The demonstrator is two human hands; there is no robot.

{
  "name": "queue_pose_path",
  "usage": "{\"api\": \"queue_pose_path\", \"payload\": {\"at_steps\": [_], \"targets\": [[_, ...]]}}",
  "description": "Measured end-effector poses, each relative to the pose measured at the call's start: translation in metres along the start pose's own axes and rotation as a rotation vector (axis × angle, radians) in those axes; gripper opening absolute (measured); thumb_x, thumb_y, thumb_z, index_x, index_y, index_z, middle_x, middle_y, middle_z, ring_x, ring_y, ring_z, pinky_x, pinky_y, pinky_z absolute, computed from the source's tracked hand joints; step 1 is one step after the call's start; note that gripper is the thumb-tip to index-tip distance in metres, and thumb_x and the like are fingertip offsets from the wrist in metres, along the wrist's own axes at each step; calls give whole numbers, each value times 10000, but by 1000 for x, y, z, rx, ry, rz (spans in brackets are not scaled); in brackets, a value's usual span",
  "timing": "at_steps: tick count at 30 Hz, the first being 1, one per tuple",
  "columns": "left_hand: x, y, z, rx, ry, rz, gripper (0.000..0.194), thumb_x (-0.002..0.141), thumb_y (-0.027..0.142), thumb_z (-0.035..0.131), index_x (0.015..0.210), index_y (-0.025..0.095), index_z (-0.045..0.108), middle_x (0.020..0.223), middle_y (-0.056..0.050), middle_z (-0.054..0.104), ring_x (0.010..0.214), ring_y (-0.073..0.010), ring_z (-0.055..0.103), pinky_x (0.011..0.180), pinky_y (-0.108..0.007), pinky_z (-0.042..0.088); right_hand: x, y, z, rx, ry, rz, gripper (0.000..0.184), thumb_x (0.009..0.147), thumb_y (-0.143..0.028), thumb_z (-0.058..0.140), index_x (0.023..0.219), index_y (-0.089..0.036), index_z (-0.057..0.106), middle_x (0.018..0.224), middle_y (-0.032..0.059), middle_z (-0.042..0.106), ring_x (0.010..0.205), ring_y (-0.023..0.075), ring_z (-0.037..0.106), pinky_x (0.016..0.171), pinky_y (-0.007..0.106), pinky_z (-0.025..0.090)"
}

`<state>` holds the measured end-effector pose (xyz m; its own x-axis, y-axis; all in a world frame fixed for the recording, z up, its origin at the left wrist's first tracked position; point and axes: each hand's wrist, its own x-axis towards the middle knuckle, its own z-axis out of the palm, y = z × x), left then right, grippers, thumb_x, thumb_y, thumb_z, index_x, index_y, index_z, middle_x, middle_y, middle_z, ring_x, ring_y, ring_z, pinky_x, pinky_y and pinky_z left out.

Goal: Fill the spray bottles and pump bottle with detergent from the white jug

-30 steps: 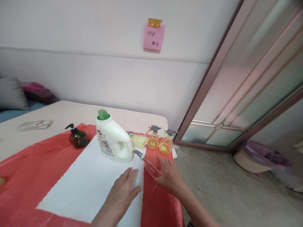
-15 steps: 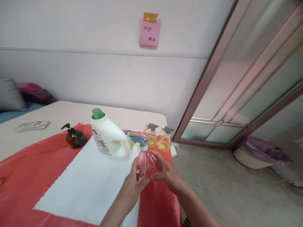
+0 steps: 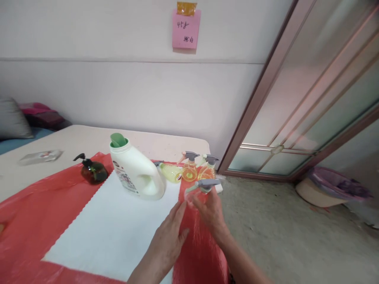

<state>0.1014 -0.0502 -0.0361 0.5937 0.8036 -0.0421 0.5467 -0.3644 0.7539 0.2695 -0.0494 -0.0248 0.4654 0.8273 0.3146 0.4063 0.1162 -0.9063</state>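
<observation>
In the head view my right hand [image 3: 211,213] is closed around the body of a clear pinkish spray bottle [image 3: 207,184] with a grey trigger head. Most of the bottle's body is hidden by that hand. My left hand [image 3: 168,232] lies just to the left, its fingers stretched out and their tips at the bottle's side. Beyond the bottle stand two spray bottles with amber liquid, one with a pink trigger [image 3: 189,169] and one with a pale green trigger [image 3: 209,170]. A yellow-green spray bottle [image 3: 171,172] lies on its side left of them.
A large white detergent jug [image 3: 136,173] with a green spout stands on a white cloth [image 3: 118,225] over red plastic sheeting [image 3: 53,205]. A brown pump bottle [image 3: 94,172] stands to its left. The table's right edge drops to a concrete floor, where a lined bin [image 3: 322,191] stands.
The spray bottle has moved right, near the table's right edge, and its head has turned from pointing left. My left hand has loosened from it and straightened its fingers; my right hand still grips it.
</observation>
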Motion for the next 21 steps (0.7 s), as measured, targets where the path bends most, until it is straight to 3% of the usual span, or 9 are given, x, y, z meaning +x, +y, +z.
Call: {"api": "queue_pose_path", "payload": {"at_steps": [3,7,10,12,15,19,21], "targets": [[-3,1,-12,128,-101,-117,588,903,334,406,1470,181,376,1543,-113,337,1407,-246,328,1137,-393,286,16,12,-7,-49,0,-2,373,784,-275,588,1147,-226,522,1107,59,611,1025,228,556,936,422,433],[-7,-9,-22,202,-98,-111,569,919,384,381,1441,162,425,1524,-130,370,1384,-244,370,1120,-372,309,21,19,-4,-99,4,-16,426,737,-251,589,1157,-220,530,1131,64,610,1048,238,549,956,432,429],[-10,-19,-29,223,-55,-126,559,923,405,373,1432,184,439,1507,-119,400,1372,-231,392,1113,-358,318,6,10,-4,-118,73,-52,505,761,-260,577,1253,-243,463,1191,69,581,1076,243,547,949,433,449],[-12,-23,-35,232,-32,-155,555,921,413,371,1423,189,451,1497,-116,416,1368,-230,397,1111,-361,320,-11,0,-7,-134,170,-115,598,817,-264,542,1373,-273,323,1342,96,473,1204,272,472,1009,483,406],[-14,-26,-42,213,5,-173,544,911,414,379,1397,191,480,1475,-113,445,1344,-236,430,1099,-378,340,-41,-13,-4,-160,222,-328,683,808,-242,575,1407,-317,253,1404,93,387,1307,318,360,1070,560,331],[-14,-31,-45,68,89,-123,482,849,358,459,1297,217,567,1385,-89,544,1252,-232,522,1065,-372,387,-73,-25,26,-187,-13,-631,554,731,-136,588,1259,-264,477,1163,65,607,1033,249,578,867,425,516],[-12,-35,-43,-54,143,-133,437,805,345,509,1216,240,615,1305,-60,608,1193,-227,562,1049,-358,408,-83,-31,47,-172,-66,-748,413,692,-135,549,1095,-223,551,957,40,673,819,204,621,712,364,541]]}}
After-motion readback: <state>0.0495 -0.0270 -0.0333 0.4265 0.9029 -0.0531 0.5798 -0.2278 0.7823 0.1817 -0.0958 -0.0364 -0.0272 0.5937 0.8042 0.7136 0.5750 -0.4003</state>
